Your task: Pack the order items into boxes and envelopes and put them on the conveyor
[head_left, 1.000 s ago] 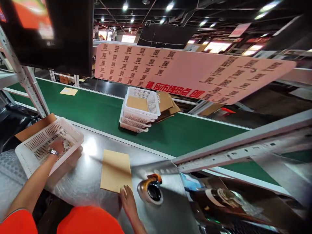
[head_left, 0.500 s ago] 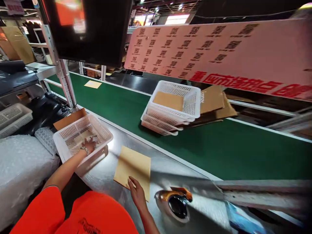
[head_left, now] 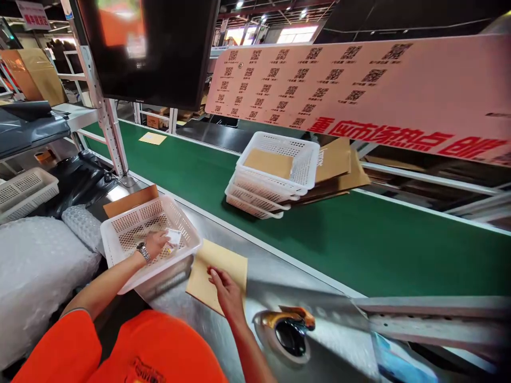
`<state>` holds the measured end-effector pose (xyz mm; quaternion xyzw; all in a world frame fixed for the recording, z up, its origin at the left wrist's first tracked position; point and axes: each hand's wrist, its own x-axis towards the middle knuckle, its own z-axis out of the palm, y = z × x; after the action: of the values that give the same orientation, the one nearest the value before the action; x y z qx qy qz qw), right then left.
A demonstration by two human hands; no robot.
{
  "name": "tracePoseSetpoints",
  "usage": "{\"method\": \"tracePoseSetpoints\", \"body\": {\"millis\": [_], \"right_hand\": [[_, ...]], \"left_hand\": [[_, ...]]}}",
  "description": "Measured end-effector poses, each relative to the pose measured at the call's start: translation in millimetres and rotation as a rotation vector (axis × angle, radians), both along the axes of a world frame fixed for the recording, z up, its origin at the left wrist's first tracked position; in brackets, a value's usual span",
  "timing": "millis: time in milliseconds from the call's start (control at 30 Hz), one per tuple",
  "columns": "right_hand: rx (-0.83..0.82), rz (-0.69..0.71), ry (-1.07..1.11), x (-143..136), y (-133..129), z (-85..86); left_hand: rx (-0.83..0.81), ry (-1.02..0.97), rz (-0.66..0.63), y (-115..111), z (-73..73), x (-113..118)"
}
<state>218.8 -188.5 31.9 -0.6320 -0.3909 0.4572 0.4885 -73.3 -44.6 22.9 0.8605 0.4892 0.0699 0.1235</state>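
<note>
My left hand (head_left: 156, 243), wearing a metal-band watch, reaches into a white perforated basket (head_left: 114, 268). Its fingers are closed on a small packet with a white label (head_left: 173, 236), above the basket's mesh floor. My right hand (head_left: 227, 287) hovers over a flat tan envelope (head_left: 233, 260) on the metal table. The fingers are loosely bent with a small gap by the thumb, and nothing shows between them. The basket's right corner overlaps the envelope's upper left corner in view.
A tape dispenser (head_left: 285, 335) sits right of the envelope. Behind runs a green conveyor belt (head_left: 191, 170) bearing stacked white baskets (head_left: 255, 194), flattened cardboard (head_left: 335, 162) and another envelope (head_left: 152, 138). Bubble wrap (head_left: 43, 282) fills the left. A pink code board (head_left: 319, 96) and a monitor (head_left: 151, 53) hang above.
The basket has shifted right and nearer, toward the envelope. My left hand now has the small labelled packet raised in its fingers. My right hand has moved up over the envelope, its fingers curling.
</note>
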Motion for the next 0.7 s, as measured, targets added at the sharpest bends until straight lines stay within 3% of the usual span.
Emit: {"method": "tracePoseSetpoints", "body": {"millis": [100,200,267,367,467,533,633,700], "right_hand": [[0.040,0.011,0.124,-7.6,14.5,28.2],[0.033,0.053,0.212,-12.5,25.6,52.3],[-0.012,0.191,0.249,-12.6,27.0,61.2],[-0.100,0.425,0.278,-9.8,20.6,59.9],[-0.132,0.371,0.277,-6.2,10.7,43.4],[-0.118,0.228,0.269,-4.5,5.0,28.5],[-0.055,0.101,0.202,-7.0,0.0,8.4],[0.025,0.117,0.103,-15.1,0.5,-0.3]], "left_hand": [[0.073,-0.113,-0.130,-6.8,22.5,10.3],[0.209,-0.222,-0.419,-28.0,36.1,32.9],[0.290,-0.254,-0.580,-43.9,39.3,46.4],[0.302,-0.287,-0.588,-57.2,39.9,47.4],[0.310,-0.324,-0.313,-48.7,40.8,5.1],[0.329,-0.334,0.053,-34.4,41.6,-48.7],[0.259,-0.285,0.752,-15.7,39.3,-140.5],[0.086,-0.242,1.020,-10.9,33.8,-184.8]]}}
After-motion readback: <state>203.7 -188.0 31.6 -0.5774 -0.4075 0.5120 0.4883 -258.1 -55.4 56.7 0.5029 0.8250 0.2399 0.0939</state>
